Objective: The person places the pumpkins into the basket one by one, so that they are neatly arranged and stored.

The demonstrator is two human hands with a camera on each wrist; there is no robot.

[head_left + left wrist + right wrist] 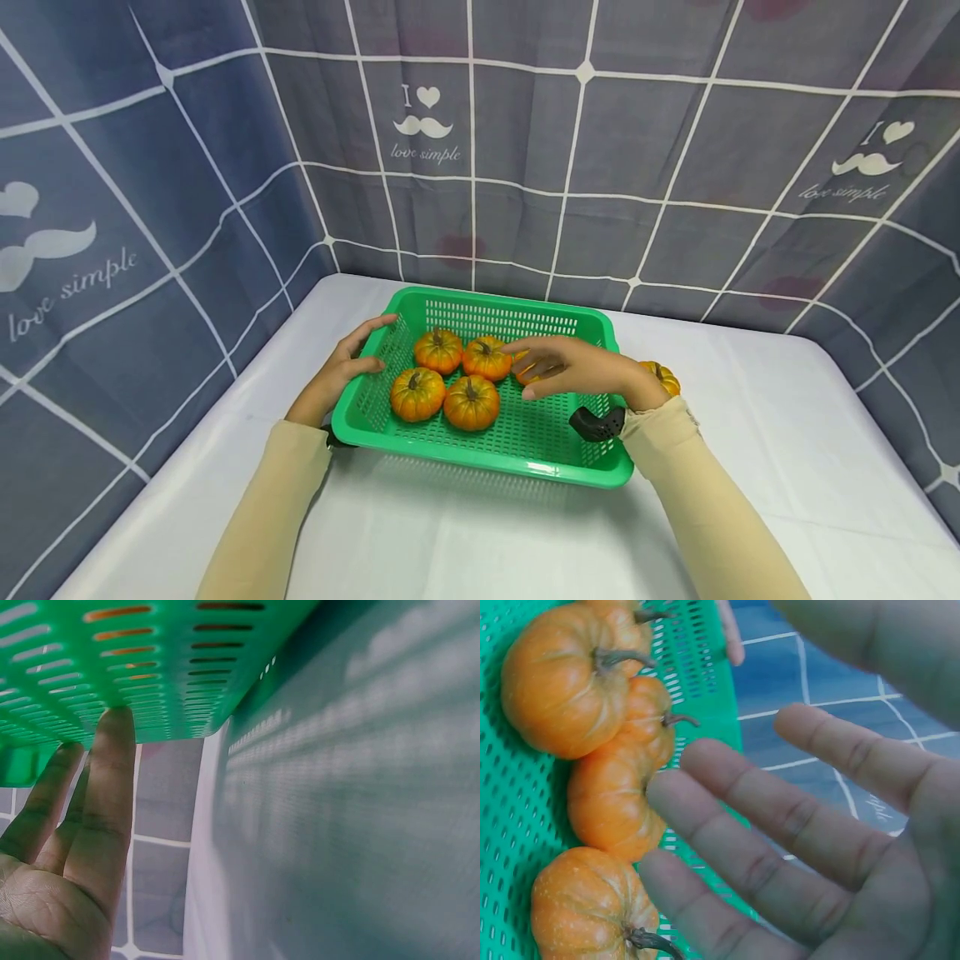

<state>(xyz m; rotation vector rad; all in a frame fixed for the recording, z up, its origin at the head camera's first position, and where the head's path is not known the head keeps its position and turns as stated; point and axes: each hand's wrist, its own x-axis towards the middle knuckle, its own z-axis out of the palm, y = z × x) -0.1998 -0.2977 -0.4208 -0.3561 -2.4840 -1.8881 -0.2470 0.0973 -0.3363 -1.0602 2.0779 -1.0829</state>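
Note:
A green plastic basket [480,457] with slotted walls holds several small orange pumpkins [472,403]. At its left end my left hand [337,375] grips the rim, thumb lying over the top edge. From below, the left wrist view has the left fingers [112,802] against the outside of the slotted wall. My right hand [581,367] hovers over the right part of the basket, palm down and holding nothing. Its spread fingers [757,862] overlap the pumpkins in the right wrist view. In the head view it partly hides one pumpkin [522,367].
Another pumpkin [662,379] lies outside the basket on the right, partly behind the right wrist. A white cloth [757,433] covers the table. Dark checked curtains [525,150] stand along the back and both sides. A black device [597,424] sits at the right wrist.

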